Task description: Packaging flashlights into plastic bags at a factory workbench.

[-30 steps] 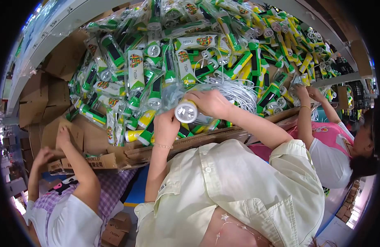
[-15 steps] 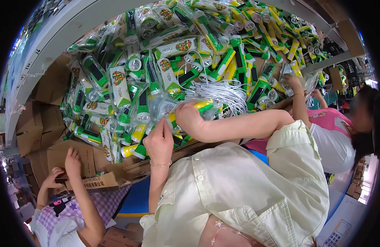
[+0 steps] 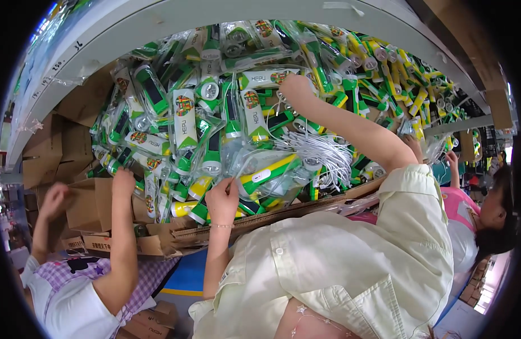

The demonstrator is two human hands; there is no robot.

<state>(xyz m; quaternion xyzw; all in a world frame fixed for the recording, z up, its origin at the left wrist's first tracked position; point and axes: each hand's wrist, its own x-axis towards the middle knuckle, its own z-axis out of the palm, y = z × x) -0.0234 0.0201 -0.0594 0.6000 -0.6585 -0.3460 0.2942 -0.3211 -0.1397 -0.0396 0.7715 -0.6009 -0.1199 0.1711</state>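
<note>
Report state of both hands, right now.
Left hand: closed, pinching one end of the bagged yellow-and-green flashlight.
Right hand: over the flashlight pile; cannot tell, fingertips hidden.

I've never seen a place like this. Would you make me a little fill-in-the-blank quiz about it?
1. The person's ____ hand lies farther out over the pile of flashlights than the other.
2. The bundled cables are ____ in colour.
3. The brown boxes at the picture's left are made of ____.
4. The left hand, beside a bagged flashlight, has a thin ____ around its wrist.

Missing words: right; white; cardboard; bracelet.
</note>
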